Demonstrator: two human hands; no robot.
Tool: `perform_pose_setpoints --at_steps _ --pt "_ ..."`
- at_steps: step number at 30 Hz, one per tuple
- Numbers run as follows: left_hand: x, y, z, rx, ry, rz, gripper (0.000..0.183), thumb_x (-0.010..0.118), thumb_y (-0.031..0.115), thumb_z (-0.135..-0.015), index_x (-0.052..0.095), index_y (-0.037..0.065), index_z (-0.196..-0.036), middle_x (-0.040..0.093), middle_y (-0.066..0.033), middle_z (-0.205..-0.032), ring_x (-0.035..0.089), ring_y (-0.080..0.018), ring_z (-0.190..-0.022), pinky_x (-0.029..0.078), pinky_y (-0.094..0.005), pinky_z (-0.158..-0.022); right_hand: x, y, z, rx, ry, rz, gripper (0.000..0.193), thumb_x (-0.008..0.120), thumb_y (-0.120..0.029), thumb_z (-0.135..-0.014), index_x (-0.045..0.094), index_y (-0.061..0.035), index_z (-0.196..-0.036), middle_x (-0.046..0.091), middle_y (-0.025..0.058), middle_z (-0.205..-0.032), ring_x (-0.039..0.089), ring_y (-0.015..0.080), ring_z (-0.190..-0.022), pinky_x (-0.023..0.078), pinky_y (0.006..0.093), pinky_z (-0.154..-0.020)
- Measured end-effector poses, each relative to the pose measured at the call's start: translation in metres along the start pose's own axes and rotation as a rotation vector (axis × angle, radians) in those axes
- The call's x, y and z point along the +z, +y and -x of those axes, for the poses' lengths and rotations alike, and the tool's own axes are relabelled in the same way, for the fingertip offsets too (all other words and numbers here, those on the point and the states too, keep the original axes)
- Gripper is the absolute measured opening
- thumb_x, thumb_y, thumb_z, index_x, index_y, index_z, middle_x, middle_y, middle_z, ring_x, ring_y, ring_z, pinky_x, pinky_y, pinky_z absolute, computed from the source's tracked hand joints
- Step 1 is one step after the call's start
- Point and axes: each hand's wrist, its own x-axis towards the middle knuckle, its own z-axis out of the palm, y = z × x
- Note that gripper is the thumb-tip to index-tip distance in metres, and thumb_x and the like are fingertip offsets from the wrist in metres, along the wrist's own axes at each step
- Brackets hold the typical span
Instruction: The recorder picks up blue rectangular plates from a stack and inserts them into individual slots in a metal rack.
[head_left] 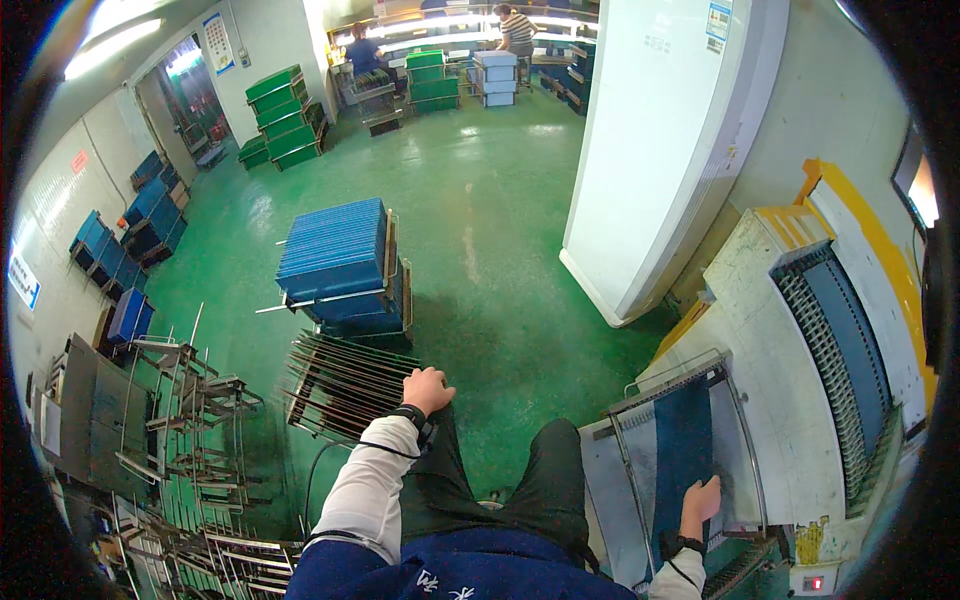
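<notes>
My left hand point(428, 390), its fingers curled, is at the right end of a low rack point(345, 385) of thin, upright brown-edged panels, just above my knee. Whether it grips a panel or only rests there I cannot make out. On my right, a metal frame point(622, 450) holds a dark blue row point(682, 445) that looks like closely packed thin boards. Beside the near part of that row is my right hand point(702, 497), fingers bent inward; anything between them is hidden.
Stacked blue slotted racks point(345, 260) stand ahead on the green floor. Metal racks point(195, 420) crowd my left. A large white cabinet point(665, 150) and a machine with a slotted conveyor point(835, 340) stand right. Two people point(517, 32) are at a far lit bench.
</notes>
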Motion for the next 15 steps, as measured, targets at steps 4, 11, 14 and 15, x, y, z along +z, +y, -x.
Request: perform_pose_setpoints --at_steps 4,11,14,15 --pt "0.000 -0.002 0.001 -0.009 0.005 -0.004 0.030 0.061 0.038 -0.071 0.070 0.012 -0.083 0.063 -0.0080 -0.096 0.056 -0.0298 -0.098 0.045 -0.0440 -0.082 -0.004 -0.005 0.000 0.007 -0.059 -0.007 0.034 0.063 -0.015 -0.078 0.052 -0.0002 -0.107 0.061 0.0174 -0.101 0.060 0.0341 -0.092 0.048 0.0439 -0.075" --pt "-0.001 0.000 0.000 -0.008 -0.014 -0.004 0.031 0.061 0.039 -0.071 0.070 0.012 -0.083 0.062 -0.0080 -0.096 0.056 -0.0298 -0.098 0.045 -0.0442 -0.082 0.000 -0.001 0.001 0.001 -0.009 -0.028 0.031 0.064 -0.014 -0.078 0.054 -0.0007 -0.104 0.062 0.0177 -0.099 0.060 0.0345 -0.091 0.048 0.0439 -0.075" --pt "-0.002 -0.003 0.002 -0.016 -0.020 0.000 0.031 0.061 0.039 -0.071 0.070 0.012 -0.083 0.062 -0.0079 -0.096 0.056 -0.0299 -0.098 0.045 -0.0441 -0.083 -0.017 -0.013 0.002 0.021 -0.105 -0.026 0.033 0.064 -0.014 -0.077 0.054 -0.0009 -0.106 0.062 0.0180 -0.099 0.060 0.0345 -0.092 0.048 0.0439 -0.076" --pt "-0.002 -0.002 0.002 -0.012 -0.022 0.001 0.031 0.061 0.039 -0.071 0.070 0.012 -0.083 0.062 -0.0079 -0.096 0.056 -0.0299 -0.098 0.045 -0.0441 -0.083 -0.016 -0.011 0.002 0.024 -0.111 -0.012 0.036 0.065 -0.015 -0.077 0.054 -0.0013 -0.109 0.062 0.0180 -0.100 0.060 0.0343 -0.092 0.048 0.0439 -0.076"
